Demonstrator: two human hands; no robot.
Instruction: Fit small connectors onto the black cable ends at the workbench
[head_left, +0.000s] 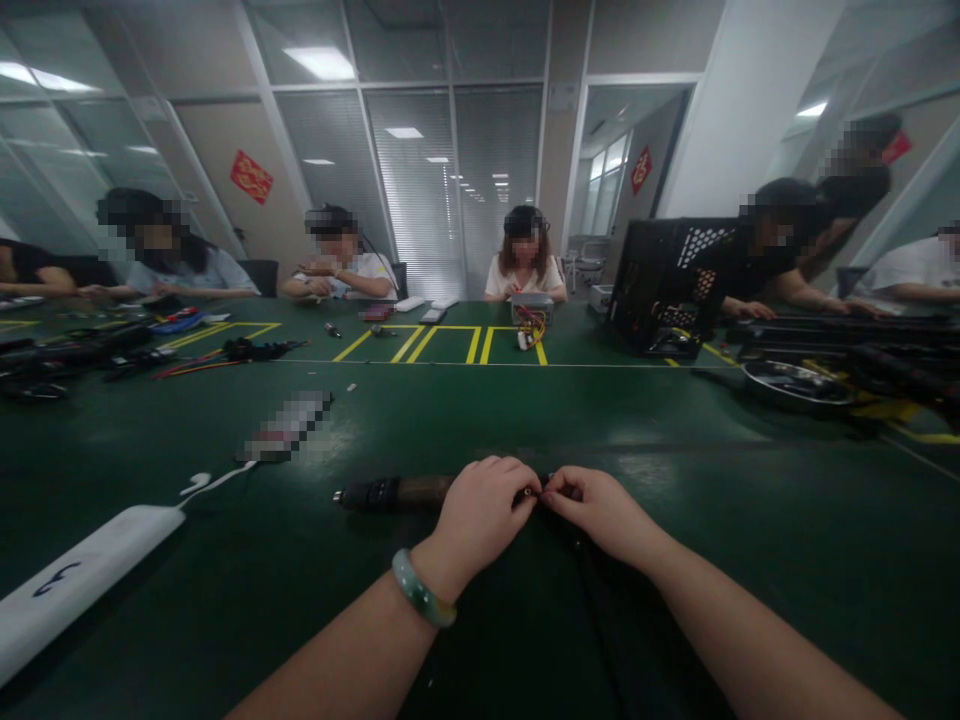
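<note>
An electric screwdriver (pixel 424 492), dark with a brownish middle and a metal tip at its left end, lies sideways on the green table in front of me. My left hand (pixel 480 515), with a jade-coloured bangle at the wrist, is closed over its right part. Between the left fingertips shows a small dark piece with a round end (pixel 528 492). Right beside it, my right hand (pixel 596 508) is closed in a pinch; what it pinches is mostly hidden. A dark cord (pixel 581 555) seems to run from under the right hand toward me.
A white power strip (pixel 97 570) marked 3 lies at left, its cable leading toward a pixelated phone-like device (pixel 289 425). Across the table are a black computer case (pixel 652 285), a power supply (pixel 531 303) with wires, a metal bowl (pixel 795 385) and dark cables (pixel 259 350). Several people sit beyond.
</note>
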